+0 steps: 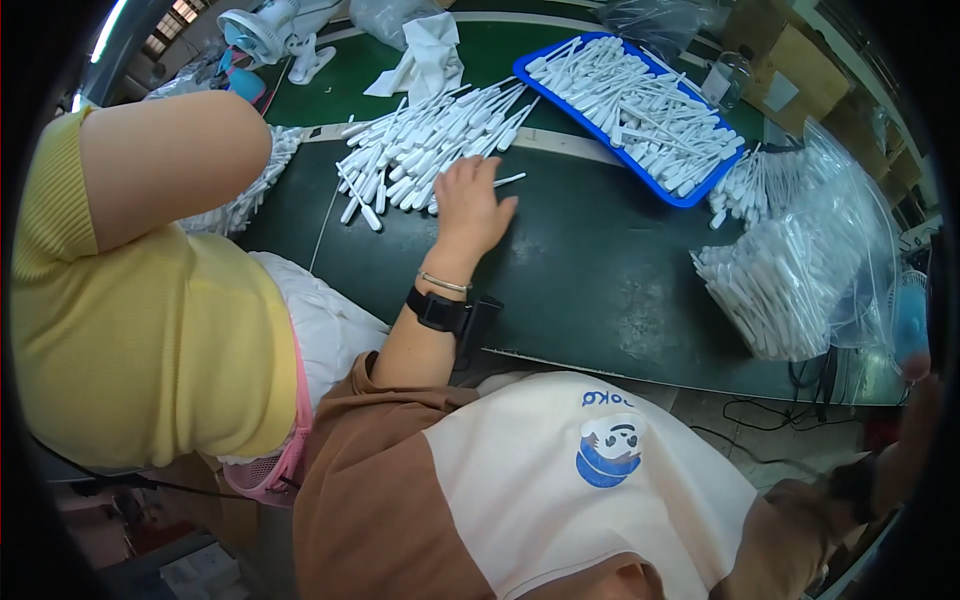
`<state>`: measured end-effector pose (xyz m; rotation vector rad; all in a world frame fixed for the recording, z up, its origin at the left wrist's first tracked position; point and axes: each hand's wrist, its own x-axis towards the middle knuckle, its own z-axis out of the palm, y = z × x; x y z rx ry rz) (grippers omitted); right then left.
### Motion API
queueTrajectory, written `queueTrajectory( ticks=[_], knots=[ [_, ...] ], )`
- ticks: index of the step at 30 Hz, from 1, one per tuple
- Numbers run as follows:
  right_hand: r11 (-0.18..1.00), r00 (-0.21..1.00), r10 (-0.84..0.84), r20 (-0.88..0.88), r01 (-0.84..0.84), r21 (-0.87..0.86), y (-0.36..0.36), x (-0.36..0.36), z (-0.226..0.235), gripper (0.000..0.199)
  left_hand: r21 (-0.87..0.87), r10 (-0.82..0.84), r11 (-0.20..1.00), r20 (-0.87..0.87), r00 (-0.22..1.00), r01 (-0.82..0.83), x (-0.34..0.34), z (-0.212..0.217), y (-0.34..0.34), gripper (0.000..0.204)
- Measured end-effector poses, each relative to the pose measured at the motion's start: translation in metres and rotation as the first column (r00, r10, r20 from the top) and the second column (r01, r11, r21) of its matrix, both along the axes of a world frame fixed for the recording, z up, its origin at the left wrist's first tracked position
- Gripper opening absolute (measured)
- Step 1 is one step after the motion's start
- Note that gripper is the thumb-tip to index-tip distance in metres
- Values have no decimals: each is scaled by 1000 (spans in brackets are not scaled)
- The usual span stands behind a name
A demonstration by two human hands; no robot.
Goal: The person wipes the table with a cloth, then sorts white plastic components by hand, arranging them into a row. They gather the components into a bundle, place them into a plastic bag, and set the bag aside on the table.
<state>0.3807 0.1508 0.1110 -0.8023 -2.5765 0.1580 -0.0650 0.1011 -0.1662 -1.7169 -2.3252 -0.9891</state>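
Note:
My left hand (472, 208), with a bracelet and a black wrist device above it, reaches to the near edge of a loose pile of white swab-like sticks (425, 140). Its fingers are spread and rest against the sticks; the thumb points right. One stick pokes out beyond the fingers. To the right of the pile, a blue tray (655, 185) is heaped with similar sticks. My right hand (912, 415) is at the dark right rim, near a clear plastic bag (790, 270) packed with sticks. Its fingers are mostly hidden in shadow.
At my left, a person in a yellow sweater (150, 340) leans an arm over the green table (590, 270). More sticks lie beneath that arm. Farther back are a white fan (258, 35), a crumpled white cloth (425, 58) and cardboard boxes (790, 70). Cables trail below the table's front edge.

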Motion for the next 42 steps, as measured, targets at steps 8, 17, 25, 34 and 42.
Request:
queueTrajectory(
  ticks=[8,17,25,34,42],
  knots=[
    [766,987,162,9,-120,-632,42,-35,-169,43,-248,129,948,-277,952,-200,-8,-9,-10,45],
    [554,873,-163,-460,-305,-774,54,-49,-195,51,24,504,861,-171,846,-508,-44,-12,-56,52],
    [408,947,167,-273,-319,-855,91,-55,-189,50,-237,684,716,48,728,-657,-105,-12,-80,42],
    [292,926,108,-361,-377,-879,95,-63,-188,47,9,689,725,-5,725,-689,-123,-43,-89,47],
    [298,935,180,-304,-347,-889,77,-98,-213,41,3,205,978,-123,971,-207,-48,-21,-51,27]
  ],
)
